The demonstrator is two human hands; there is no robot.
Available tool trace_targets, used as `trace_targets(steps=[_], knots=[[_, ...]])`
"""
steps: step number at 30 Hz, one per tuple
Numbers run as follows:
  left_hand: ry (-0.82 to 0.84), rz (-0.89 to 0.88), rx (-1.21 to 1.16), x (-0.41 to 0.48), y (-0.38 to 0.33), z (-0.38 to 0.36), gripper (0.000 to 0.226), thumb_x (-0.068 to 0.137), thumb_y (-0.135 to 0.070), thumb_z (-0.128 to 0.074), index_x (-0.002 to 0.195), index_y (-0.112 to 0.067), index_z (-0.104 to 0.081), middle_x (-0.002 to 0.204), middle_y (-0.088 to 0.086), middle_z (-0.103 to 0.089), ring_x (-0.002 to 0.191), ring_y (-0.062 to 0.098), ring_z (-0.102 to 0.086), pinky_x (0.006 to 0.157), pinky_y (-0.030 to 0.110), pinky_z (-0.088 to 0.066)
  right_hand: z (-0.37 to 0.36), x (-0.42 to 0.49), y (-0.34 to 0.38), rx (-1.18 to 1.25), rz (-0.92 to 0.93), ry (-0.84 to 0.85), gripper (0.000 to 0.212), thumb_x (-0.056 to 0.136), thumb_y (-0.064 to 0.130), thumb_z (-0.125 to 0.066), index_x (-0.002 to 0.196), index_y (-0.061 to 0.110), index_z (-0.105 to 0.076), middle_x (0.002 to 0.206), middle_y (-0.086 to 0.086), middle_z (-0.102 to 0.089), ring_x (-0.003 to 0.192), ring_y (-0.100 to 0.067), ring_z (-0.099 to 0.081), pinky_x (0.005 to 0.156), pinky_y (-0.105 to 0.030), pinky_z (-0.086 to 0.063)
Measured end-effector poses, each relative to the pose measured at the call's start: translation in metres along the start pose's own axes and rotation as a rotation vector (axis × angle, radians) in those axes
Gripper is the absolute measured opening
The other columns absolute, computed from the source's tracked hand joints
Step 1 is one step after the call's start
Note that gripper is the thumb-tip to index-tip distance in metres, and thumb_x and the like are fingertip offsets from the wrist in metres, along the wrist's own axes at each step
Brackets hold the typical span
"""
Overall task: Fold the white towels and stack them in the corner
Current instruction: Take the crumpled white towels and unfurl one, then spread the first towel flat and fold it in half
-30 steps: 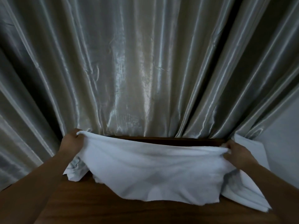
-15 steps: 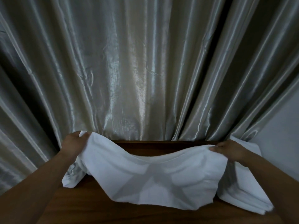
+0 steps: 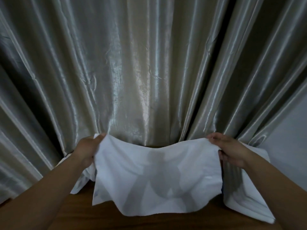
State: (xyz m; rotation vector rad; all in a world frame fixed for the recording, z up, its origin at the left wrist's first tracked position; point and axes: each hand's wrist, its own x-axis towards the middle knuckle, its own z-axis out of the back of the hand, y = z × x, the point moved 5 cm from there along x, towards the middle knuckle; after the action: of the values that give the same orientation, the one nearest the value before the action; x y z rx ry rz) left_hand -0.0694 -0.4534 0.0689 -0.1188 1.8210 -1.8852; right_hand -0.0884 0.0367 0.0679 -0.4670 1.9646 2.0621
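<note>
Looking forward and down from head height, facing the far edge of the table (image 3: pixel 103 219) and the pleated curtain (image 3: pixel 132 72) hanging just behind it. Sitting close over the tabletop, taking in both forearms entering from the bottom corners and the left hand (image 3: pixel 86 151) and right hand (image 3: pixel 232 152) gripping the white towel (image 3: pixel 157 176) mid-frame.

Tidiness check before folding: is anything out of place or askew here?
Only the crumpled towel beside the left hand, bunched on the table; the pile beside the right hand lies flat. The held towel looks undamaged.
</note>
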Motion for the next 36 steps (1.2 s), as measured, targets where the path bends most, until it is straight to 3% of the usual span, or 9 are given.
trace_targets(steps=[4,8,13,16,19,22,27,31,36], knots=[[0.207,-0.024,0.006,-0.017,-0.004,-0.036,0.027,0.095,-0.028,-0.063,0.106,-0.006,-0.072,0.099,0.021,-0.075,0.09,0.038,-0.072,0.08,0.045,-0.057,-0.053,-0.019,0.015,0.102,0.023,0.251,0.019,0.092,0.01,-0.063,0.109,0.004,-0.07,0.096,-0.016,-0.066,0.078,-0.023,-0.063,0.071,-0.03,-0.059],[0.367,-0.062,-0.019,-0.042,-0.014,-0.071,0.026,0.099,-0.02,-0.056,0.111,-0.002,-0.07,0.103,0.021,-0.075,0.096,0.036,-0.072,0.091,0.047,-0.054,-0.097,-0.046,0.03,0.021,0.057,0.459,0.033,0.097,-0.008,-0.044,0.124,0.002,-0.06,0.115,-0.027,-0.069,0.106,-0.038,-0.066,0.091,-0.04,-0.057],[0.407,-0.166,0.043,-0.069,-0.028,-0.099,0.019,0.094,-0.019,-0.064,0.103,-0.007,-0.076,0.097,0.013,-0.077,0.095,0.032,-0.073,0.092,0.048,-0.056,-0.143,-0.053,0.052,-0.567,0.362,0.209,0.01,0.096,0.017,-0.063,0.1,0.015,-0.071,0.082,-0.002,-0.077,0.072,-0.011,-0.072,0.065,-0.026,-0.059],[0.417,-0.233,0.099,-0.081,-0.031,-0.112,0.02,0.094,-0.025,-0.063,0.097,-0.012,-0.079,0.095,0.011,-0.078,0.093,0.03,-0.073,0.092,0.049,-0.056,-0.163,-0.054,0.059,-0.773,0.56,0.089,0.016,0.093,0.036,-0.065,0.091,0.023,-0.074,0.067,0.007,-0.066,0.06,0.001,-0.058,0.056,-0.011,-0.042],[0.482,-0.294,0.143,-0.094,-0.031,-0.121,0.029,0.1,-0.027,-0.054,0.097,-0.014,-0.079,0.095,0.01,-0.077,0.093,0.028,-0.072,0.087,0.041,-0.057,-0.176,-0.054,0.064,-0.782,0.677,0.068,0.014,0.089,0.04,-0.068,0.076,0.035,-0.065,0.072,0.012,-0.054,0.069,0.002,-0.053,0.061,-0.011,-0.039],[0.485,-0.323,0.142,-0.101,-0.032,-0.122,0.032,0.103,-0.02,-0.047,0.102,-0.015,-0.078,0.098,0.006,-0.078,0.093,0.021,-0.072,0.084,0.033,-0.056,-0.179,-0.049,0.064,-0.742,0.657,0.034,0.02,0.087,0.042,-0.07,0.077,0.025,-0.067,0.081,0.004,-0.054,0.068,-0.005,-0.051,0.063,-0.016,-0.04],[0.51,-0.361,0.187,-0.108,-0.036,-0.119,0.031,0.102,-0.024,-0.048,0.098,-0.017,-0.077,0.095,0.005,-0.077,0.09,0.019,-0.072,0.081,0.031,-0.056,-0.177,-0.05,0.063,-0.712,0.637,-0.024,0.028,0.088,0.048,-0.067,0.065,0.033,-0.06,0.071,0.009,-0.053,0.062,-0.004,-0.051,0.061,-0.018,-0.042],[0.521,-0.509,0.407,-0.113,-0.038,-0.122,0.021,0.099,-0.023,-0.054,0.103,-0.023,-0.075,0.093,-0.002,-0.076,0.084,0.009,-0.071,0.072,0.023,-0.055,-0.178,-0.052,0.063,-0.763,0.676,-0.035,0.023,0.088,0.048,-0.067,0.068,0.038,-0.06,0.069,0.01,-0.054,0.068,0.0,-0.053,0.059,-0.015,-0.04],[0.532,-0.59,0.518,-0.114,-0.038,-0.125,0.03,0.1,-0.014,-0.05,0.079,-0.027,-0.067,0.069,-0.005,-0.066,0.059,-0.001,-0.059,0.055,0.014,-0.042,-0.176,-0.053,0.065,-0.797,0.718,0.014,0.023,0.083,0.045,-0.072,0.098,0.038,-0.057,0.103,0.021,-0.053,0.088,0.007,-0.052,0.075,-0.014,-0.041]])
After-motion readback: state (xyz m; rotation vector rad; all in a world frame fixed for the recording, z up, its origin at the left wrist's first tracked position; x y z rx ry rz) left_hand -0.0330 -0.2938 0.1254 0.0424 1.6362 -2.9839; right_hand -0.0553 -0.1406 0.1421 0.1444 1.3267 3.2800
